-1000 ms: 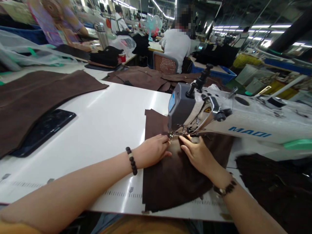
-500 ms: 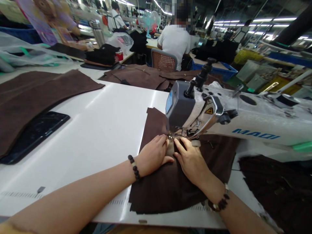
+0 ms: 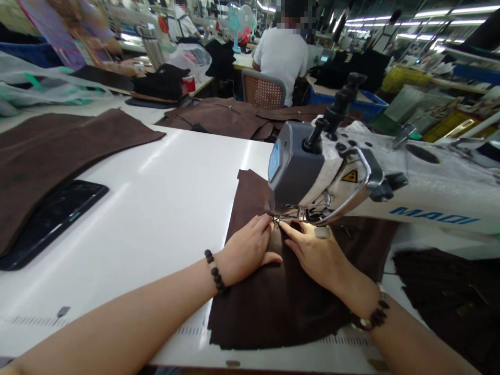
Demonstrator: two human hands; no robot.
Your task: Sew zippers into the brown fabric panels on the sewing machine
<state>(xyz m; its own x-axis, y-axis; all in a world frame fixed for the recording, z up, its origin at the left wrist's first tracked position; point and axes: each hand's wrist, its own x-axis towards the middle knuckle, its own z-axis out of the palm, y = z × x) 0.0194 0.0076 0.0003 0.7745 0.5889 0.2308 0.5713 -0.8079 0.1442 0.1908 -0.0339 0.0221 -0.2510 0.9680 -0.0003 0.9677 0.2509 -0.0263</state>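
A dark brown fabric piece (image 3: 258,317) lies under the head of a sewing machine (image 3: 300,166). Its upper middle passes beneath the presser foot (image 3: 276,219). On the left of the foot, my left hand (image 3: 252,245) lies flat on the cloth, thumb apart from the fingers. My right hand (image 3: 318,255) rests on the cloth at the other side, its index finger stretched toward the foot. Between the two hands shows a lighter brown patch (image 3: 275,240). The needle and the stitching are too small to make out.
Brown cloth (image 3: 70,140) lies at the left, partly over a glossy black panel (image 3: 58,213). More dark cloth (image 3: 449,297) is at the right, and a brown heap (image 3: 219,117) lies beyond the white table (image 3: 175,198). A person in white (image 3: 281,57) sits ahead.
My right hand has shifted slightly right, away from my left hand, with its fingers drawn closer together. The view has shifted a little, and the machine appears farther right. My left hand stays by the foot.
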